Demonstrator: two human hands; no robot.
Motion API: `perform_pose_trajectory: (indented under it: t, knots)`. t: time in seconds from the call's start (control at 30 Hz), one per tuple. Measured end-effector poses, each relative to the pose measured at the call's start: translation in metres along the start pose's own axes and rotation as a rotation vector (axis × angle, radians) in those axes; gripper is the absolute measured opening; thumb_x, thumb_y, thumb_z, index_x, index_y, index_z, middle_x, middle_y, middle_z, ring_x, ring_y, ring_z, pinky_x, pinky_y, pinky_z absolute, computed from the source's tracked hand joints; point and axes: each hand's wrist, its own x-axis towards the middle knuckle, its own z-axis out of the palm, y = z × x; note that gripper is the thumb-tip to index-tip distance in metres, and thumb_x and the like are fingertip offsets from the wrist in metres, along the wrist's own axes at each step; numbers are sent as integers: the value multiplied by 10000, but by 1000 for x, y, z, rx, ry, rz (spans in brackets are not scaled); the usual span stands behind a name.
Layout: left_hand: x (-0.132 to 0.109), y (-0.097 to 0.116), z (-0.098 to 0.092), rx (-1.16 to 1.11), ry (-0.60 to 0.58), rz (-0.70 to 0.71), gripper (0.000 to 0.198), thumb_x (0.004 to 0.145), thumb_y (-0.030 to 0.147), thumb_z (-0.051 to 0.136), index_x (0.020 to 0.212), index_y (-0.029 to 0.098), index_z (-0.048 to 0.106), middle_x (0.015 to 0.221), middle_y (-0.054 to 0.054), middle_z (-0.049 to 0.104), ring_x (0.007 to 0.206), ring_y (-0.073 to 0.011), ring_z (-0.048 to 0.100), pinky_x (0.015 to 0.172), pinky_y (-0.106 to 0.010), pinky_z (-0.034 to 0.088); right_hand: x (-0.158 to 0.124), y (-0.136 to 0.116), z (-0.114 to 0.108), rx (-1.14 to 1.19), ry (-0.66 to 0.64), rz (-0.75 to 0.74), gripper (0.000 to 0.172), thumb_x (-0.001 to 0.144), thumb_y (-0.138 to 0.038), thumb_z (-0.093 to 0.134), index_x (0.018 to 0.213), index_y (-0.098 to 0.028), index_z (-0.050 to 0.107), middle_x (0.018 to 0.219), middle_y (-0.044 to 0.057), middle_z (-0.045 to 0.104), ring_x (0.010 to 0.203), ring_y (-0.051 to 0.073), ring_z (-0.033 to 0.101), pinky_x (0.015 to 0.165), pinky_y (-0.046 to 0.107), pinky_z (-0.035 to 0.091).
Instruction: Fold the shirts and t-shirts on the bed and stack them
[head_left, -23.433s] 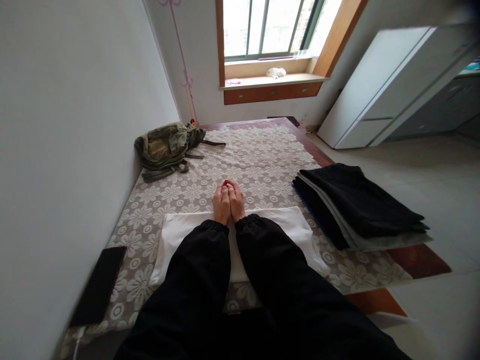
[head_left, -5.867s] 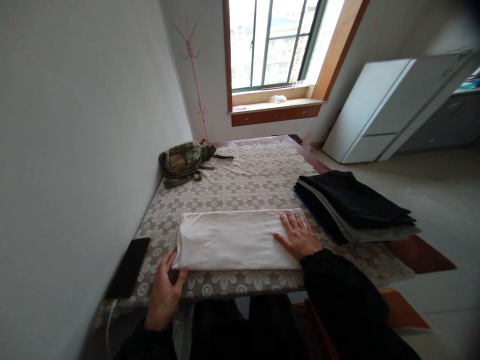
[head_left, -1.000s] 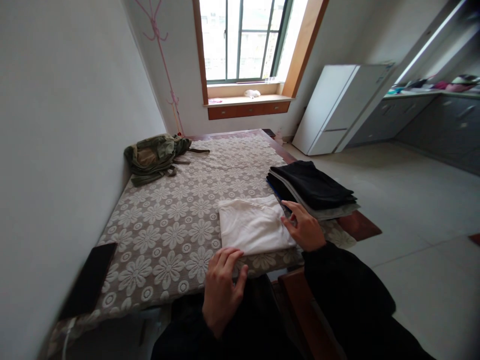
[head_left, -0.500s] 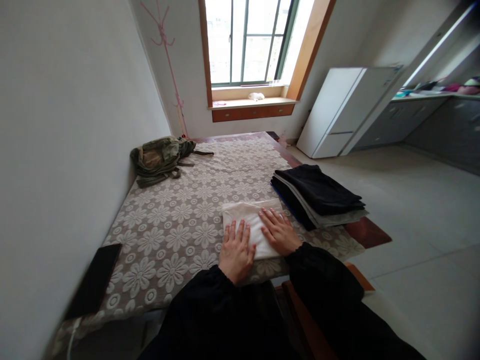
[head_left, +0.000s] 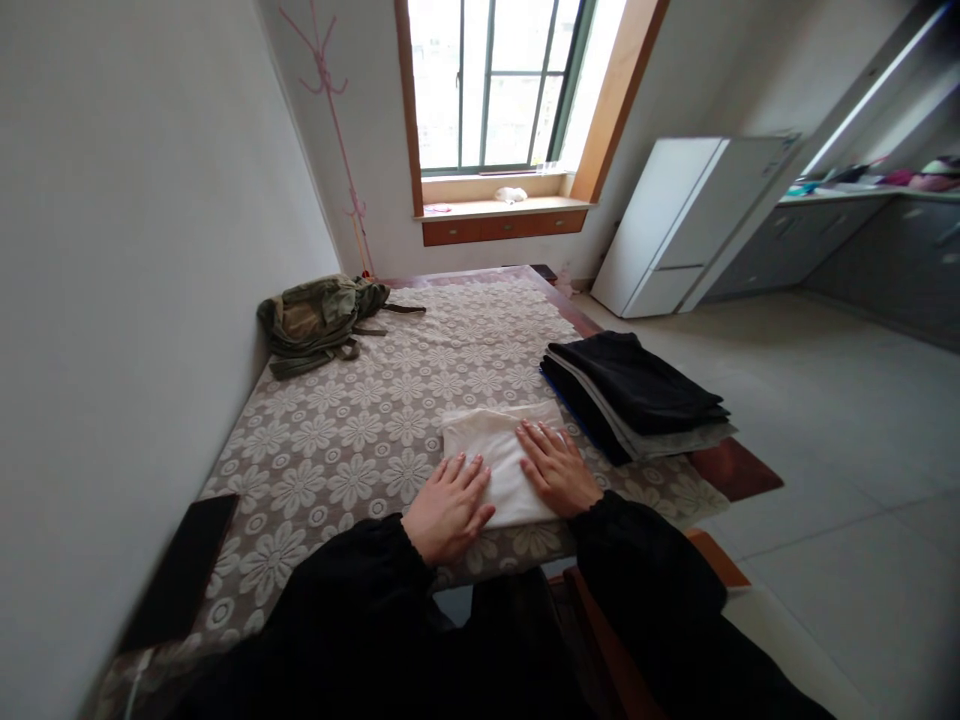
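A folded white cloth (head_left: pixel 491 440) lies on the flowered lace tablecloth (head_left: pixel 360 430) near the table's front edge. My left hand (head_left: pixel 448 505) lies flat on its left front corner, fingers stretched out. My right hand (head_left: pixel 553 467) presses flat on the cloth's right half, fingers spread. Both arms wear black sleeves. Neither hand grips anything.
A stack of folded dark and grey clothes (head_left: pixel 637 395) sits just right of the white cloth. A green backpack (head_left: pixel 319 312) lies at the far left by the wall. A black phone (head_left: pixel 180 570) rests at the near left. A white cabinet (head_left: pixel 690 225) stands beyond.
The long white cloth has been folded into a small square beside the dark stack. In the last half second my left hand slid left and back towards me; my right hand stays flat.
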Motion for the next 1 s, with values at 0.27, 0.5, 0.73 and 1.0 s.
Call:
perform_pose_trajectory:
  t: [0.27,0.5,0.73,1.0]
  knots:
    - [61,-14,1,-52,128,90,485,1040,444,392,1448,221,532,1532,-99,544,1459,-280,434,1234,-508,299,-1,2,3,30,-7,21,578,1049,-370,314,1597,-211,405,1647,73,400,1522,307,334,1251,534,208]
    - [62,-28,30,-63,102,96,609,1040,552,340,1570,259,400,1679,-51,348,1574,-279,229,1289,-537,156,1,7,5,105,39,66,573,1034,-358,343,1583,-210,417,1638,85,417,1529,280,325,1260,518,228]
    - [61,-29,31,-67,123,90,610,1031,558,360,1562,263,418,1678,-49,351,1577,-289,220,1284,-557,170,-19,34,19,181,167,310,676,1030,-481,348,1586,-97,366,1604,197,433,1499,334,383,1203,508,373]
    - [60,-30,29,-110,135,90,596,1006,526,443,1526,236,463,1654,-78,393,1566,-284,248,1277,-557,200,-25,41,1,408,62,266,761,949,-527,527,1602,-187,334,1566,163,495,1453,351,449,1213,557,350]
